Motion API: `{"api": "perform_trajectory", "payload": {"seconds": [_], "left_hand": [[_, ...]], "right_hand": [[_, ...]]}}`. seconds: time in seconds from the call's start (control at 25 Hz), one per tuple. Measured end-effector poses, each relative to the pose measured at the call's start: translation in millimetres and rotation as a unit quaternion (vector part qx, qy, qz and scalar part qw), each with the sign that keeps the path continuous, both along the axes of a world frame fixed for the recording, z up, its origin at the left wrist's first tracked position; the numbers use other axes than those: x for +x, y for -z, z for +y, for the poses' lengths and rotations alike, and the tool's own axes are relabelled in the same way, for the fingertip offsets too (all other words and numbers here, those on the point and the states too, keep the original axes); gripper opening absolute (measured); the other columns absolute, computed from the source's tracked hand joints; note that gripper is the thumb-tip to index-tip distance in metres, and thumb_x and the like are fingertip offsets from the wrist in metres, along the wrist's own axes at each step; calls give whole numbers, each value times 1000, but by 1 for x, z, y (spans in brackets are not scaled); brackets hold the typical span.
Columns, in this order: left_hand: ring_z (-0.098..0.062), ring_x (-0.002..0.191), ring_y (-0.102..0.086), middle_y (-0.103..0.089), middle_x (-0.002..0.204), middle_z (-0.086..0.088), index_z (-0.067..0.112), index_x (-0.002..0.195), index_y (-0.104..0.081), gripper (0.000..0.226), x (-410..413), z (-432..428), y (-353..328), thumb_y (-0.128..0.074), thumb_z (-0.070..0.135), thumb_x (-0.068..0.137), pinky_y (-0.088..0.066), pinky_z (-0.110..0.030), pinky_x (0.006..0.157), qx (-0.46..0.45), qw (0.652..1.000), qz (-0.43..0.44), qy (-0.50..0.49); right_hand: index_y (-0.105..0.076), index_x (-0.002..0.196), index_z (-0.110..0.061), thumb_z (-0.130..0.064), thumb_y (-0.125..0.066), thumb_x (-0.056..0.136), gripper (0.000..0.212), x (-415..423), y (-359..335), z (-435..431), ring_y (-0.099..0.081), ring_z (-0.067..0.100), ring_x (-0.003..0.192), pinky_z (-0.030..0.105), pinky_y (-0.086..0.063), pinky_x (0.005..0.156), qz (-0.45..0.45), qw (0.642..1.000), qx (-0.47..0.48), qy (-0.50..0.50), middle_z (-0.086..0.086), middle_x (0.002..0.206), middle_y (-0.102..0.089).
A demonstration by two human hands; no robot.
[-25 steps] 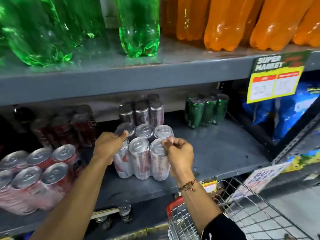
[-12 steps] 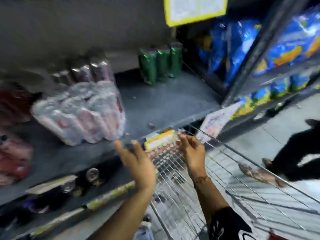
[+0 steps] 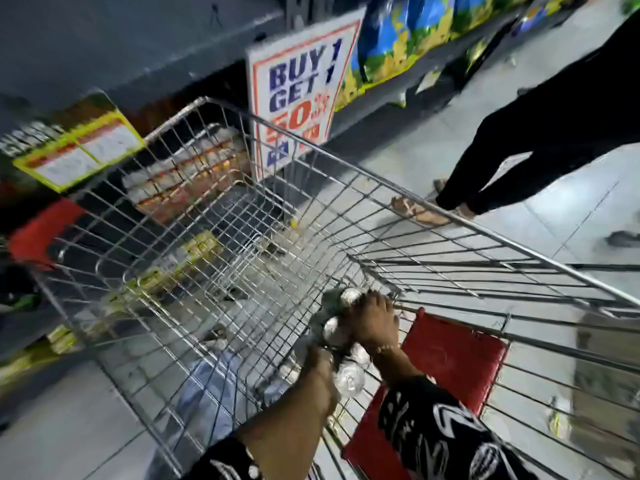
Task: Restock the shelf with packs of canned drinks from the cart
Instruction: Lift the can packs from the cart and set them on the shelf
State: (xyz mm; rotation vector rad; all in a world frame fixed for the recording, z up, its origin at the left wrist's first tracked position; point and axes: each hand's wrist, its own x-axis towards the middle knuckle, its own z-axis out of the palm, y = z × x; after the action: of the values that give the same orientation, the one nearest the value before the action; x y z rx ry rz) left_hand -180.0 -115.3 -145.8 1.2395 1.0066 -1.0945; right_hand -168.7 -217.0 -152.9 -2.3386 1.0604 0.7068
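Observation:
Inside the wire cart, at its near end by the red seat flap, lies a shrink-wrapped pack of cans with silver tops. My right hand is closed over the pack's top from the right. On its left side my left hand grips it. The pack's lower part is hidden by my hands and the wires. The grey shelf is at the upper left, blurred.
A "Buy 1 Get 1" sign hangs on the shelf post beyond the cart. Another person's legs in black trousers stand at the right, close to the cart's far rim. Blue snack bags fill the adjoining shelf.
My hands left the pack on the shelf, swung down to the cart and now grip another pack inside it. The view turned from the shelf to the cart.

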Motion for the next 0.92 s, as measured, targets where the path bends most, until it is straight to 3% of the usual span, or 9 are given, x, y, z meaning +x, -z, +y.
{"api": "perform_trajectory", "payload": {"seconds": [0.12, 0.24, 0.36, 0.44, 0.52, 0.64, 0.8, 0.84, 0.92], "left_hand": [[-30, 122, -56, -45, 147, -18, 13, 140, -45, 68, -27, -1, 12, -15, 56, 97, -52, -39, 94, -99, 989, -7, -114], [-28, 106, -60, -60, 120, -10, 18, 137, -45, 73, -33, 9, 19, -17, 67, 91, -49, -40, 90, -76, 995, 44, -56], [-24, 75, -59, -61, 87, -7, 6, 121, -58, 84, -15, 17, 0, -32, 76, 81, -49, -42, 83, 73, 994, 5, -79], [-33, 81, -65, -65, 93, -19, 0, 105, -62, 94, 0, 25, -30, -42, 84, 68, -55, -46, 81, 202, 974, -20, -97], [-40, 92, -66, -65, 105, -28, -2, 96, -61, 89, 18, 43, -66, -46, 81, 68, -57, -51, 81, 258, 962, -78, -52], [-41, 99, -65, -67, 107, -31, -10, 95, -65, 78, 58, 79, -129, -52, 66, 81, -52, -42, 78, 275, 933, -224, 58], [-29, 96, -64, -67, 102, -15, -8, 96, -66, 59, 126, 123, -226, -60, 50, 85, -48, -27, 68, 191, 895, -388, 110], [-30, 97, -65, -70, 104, -17, -5, 98, -68, 58, 143, 135, -252, -59, 51, 86, -47, -26, 68, 188, 875, -429, 122], [-36, 97, -65, -71, 90, -22, 1, 81, -69, 59, 180, 160, -296, -56, 58, 83, -48, -36, 73, 231, 823, -497, 149]], "right_hand": [[-63, 102, -2, -66, -47, 82, 68, 5, 8, -17, -55, 37, 115, 42, -45, 95, -38, 998, 40, -17, 25, 115, -62], [-67, 86, 1, -65, -57, 77, 67, 5, 4, -22, -67, 38, 93, 36, -50, 73, -76, 995, 68, 18, 27, 96, -67], [-67, 93, 2, -48, -65, 82, 52, 9, -21, -10, -65, 36, 100, 36, -50, 80, -107, 991, 46, 65, 24, 104, -70], [-68, 80, -1, -58, -63, 79, 58, 13, -45, 3, -67, 35, 92, 36, -51, 77, -128, 988, 37, 79, 22, 93, -73], [-68, 69, 0, -66, -62, 75, 66, 24, -77, 16, -68, 31, 77, 32, -48, 65, -166, 981, 40, 97, 19, 75, -72], [-66, 63, -1, -74, -59, 69, 74, 51, -133, 34, -66, 31, 66, 32, -41, 57, -254, 960, 17, 116, 15, 58, -66], [-59, 62, 1, -62, -68, 70, 64, 101, -227, 52, -59, 35, 64, 40, -43, 62, -402, 902, 8, 160, 21, 60, -63], [-61, 64, 2, -58, -70, 72, 60, 115, -249, 59, -59, 35, 67, 41, -44, 64, -434, 887, 11, 160, 22, 65, -65], [-64, 66, -1, -54, -71, 72, 54, 144, -294, 77, -58, 30, 66, 42, -46, 69, -496, 852, 46, 159, 17, 66, -65]]}}
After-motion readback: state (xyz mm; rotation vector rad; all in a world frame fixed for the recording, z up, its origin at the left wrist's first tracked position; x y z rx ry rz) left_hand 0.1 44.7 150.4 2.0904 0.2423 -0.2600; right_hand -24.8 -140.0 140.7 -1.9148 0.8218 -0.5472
